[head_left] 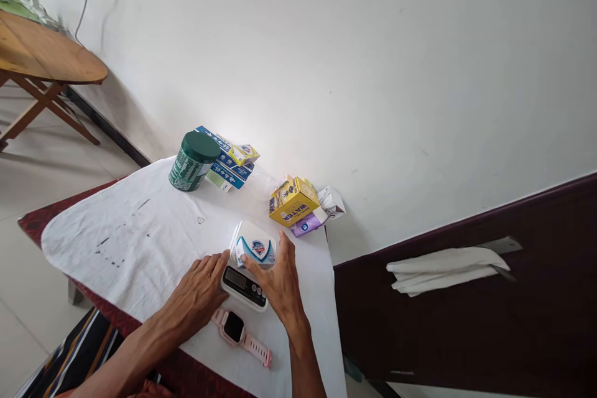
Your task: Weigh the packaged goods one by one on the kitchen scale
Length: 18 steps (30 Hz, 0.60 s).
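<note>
A white kitchen scale (258,303) with a black display panel lies near the front of the cloth-covered table. On its platform rests a white and blue soap box (254,250). My right hand (283,280) is closed around the soap box, thumb at the near left and fingers along the right side. My left hand (200,285) grips the scale's left edge, fingers together and thumb by the front corner. Just in front of the scale is a pink smartwatch (234,327) with its strap laid out. The display shows no readable digits.
Behind the scale stand a yellow box (295,201), a purple pack (310,224) and a white carton (332,203). Farther left are a green canister (194,161) and blue boxes (229,175) with a small yellow box (243,154) on top. A white wall (373,106) borders the table's back.
</note>
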{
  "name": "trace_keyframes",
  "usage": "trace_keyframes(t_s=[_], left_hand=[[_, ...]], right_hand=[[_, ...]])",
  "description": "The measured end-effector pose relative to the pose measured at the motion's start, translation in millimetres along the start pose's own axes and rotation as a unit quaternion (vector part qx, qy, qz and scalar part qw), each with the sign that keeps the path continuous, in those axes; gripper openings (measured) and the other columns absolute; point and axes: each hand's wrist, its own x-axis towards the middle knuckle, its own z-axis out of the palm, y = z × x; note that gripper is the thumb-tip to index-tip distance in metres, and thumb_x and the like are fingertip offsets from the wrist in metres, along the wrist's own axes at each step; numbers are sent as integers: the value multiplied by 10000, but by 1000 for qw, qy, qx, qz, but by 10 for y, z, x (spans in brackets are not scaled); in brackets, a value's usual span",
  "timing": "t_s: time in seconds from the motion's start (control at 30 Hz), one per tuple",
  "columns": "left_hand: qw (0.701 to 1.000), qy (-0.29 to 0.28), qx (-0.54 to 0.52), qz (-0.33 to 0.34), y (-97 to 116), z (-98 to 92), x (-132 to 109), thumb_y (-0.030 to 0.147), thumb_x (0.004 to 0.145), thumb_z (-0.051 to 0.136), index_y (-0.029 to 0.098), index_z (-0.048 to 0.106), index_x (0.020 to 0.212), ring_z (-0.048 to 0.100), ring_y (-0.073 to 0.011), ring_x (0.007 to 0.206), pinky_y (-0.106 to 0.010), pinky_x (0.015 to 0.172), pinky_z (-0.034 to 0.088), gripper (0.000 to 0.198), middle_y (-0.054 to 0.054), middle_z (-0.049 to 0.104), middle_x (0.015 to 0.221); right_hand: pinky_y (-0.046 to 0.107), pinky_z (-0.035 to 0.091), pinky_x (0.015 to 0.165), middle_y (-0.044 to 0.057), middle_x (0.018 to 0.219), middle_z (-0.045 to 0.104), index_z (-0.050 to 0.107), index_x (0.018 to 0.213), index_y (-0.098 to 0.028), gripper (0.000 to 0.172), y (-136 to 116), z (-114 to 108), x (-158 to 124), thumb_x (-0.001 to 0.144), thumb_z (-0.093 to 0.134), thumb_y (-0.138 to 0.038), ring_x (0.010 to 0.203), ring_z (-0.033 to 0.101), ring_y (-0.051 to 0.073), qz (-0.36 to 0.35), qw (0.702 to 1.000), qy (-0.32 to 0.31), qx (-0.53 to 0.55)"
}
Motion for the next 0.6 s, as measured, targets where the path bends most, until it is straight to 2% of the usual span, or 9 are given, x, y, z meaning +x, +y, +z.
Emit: trace_keyframes(t_s=[0.13, 0.23, 0.33, 0.47, 0.6], left_hand=[[1000, -7, 8, -8, 10, -2, 3, 178, 901, 554, 215, 248, 1528, 581, -307, 1204, -473, 1008, 483, 698, -139, 580, 1353], [1000, -10, 9, -8, 9, 3, -3, 157, 882, 556, 209, 232, 1526, 571, -311, 1215, -480, 1014, 480, 723, -141, 571, 1365], [1000, -13, -4, -5, 11, 5, -8, 145, 869, 549, 223, 228, 1528, 570, -302, 1228, -473, 1028, 474, 737, -134, 565, 1376], [1000, -11, -12, -17, 24, 8, -10, 139, 856, 564, 221, 256, 1521, 556, -299, 1254, -474, 1050, 461, 738, -130, 566, 1376], [1000, -8, -17, -21, 38, 2, -10, 124, 862, 559, 223, 259, 1521, 563, -291, 1235, -465, 1036, 468, 731, -123, 571, 1363]], right_hand=[[571, 419, 1077, 234, 1428, 513, 384, 1489, -122, 956, -73, -51, -35, 750, 705, -637, 1357, 460, 404, 32, 997, 16, -62], [595, 452, 1013, 267, 1351, 564, 434, 1451, -90, 947, -126, 62, -56, 731, 710, -639, 1284, 512, 446, 39, 994, 19, -99], [604, 463, 980, 280, 1288, 587, 469, 1409, -75, 915, -122, 217, -50, 722, 713, -627, 1235, 530, 469, 41, 991, 48, -117], [597, 441, 1020, 268, 1276, 589, 474, 1384, -75, 855, -29, 309, -27, 715, 705, -553, 1230, 526, 456, 27, 993, 78, -85], [539, 473, 1008, 222, 1273, 610, 484, 1375, -112, 870, 49, 126, 40, 687, 710, -595, 1199, 578, 405, 67, 995, 73, -12]])
